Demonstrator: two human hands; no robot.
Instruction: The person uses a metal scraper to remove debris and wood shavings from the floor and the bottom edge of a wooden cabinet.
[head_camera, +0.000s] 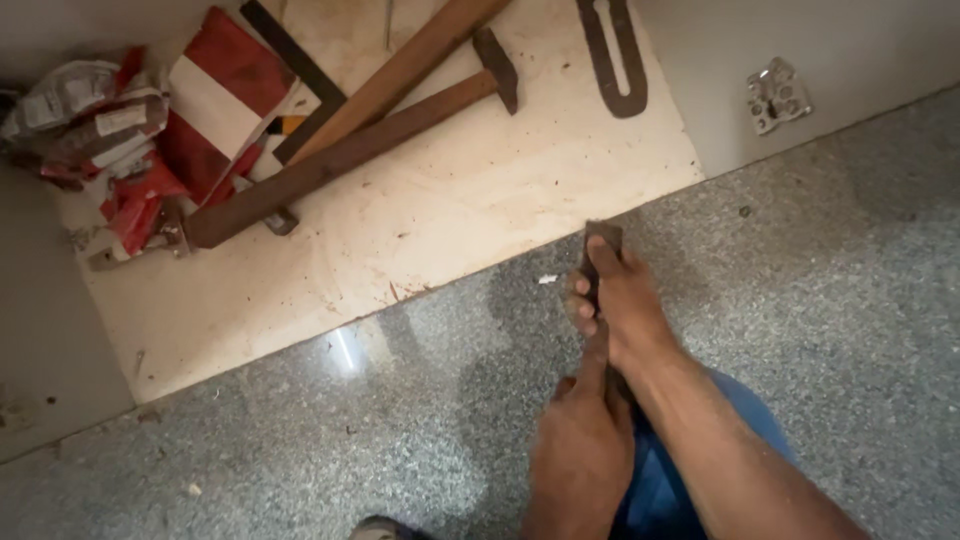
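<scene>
Dark, flat and narrow, the metal bar (601, 262) stands on end on the speckled grey stone floor (840, 300), just at the edge of the pale scuffed board (440, 215). My right hand (617, 300) is wrapped around its upper part, thumb over the top; my left hand (583, 440) clasps it lower down. Well apart on the board lie a wooden-handled hammer (360, 150) and red-and-white packets (150, 130).
</scene>
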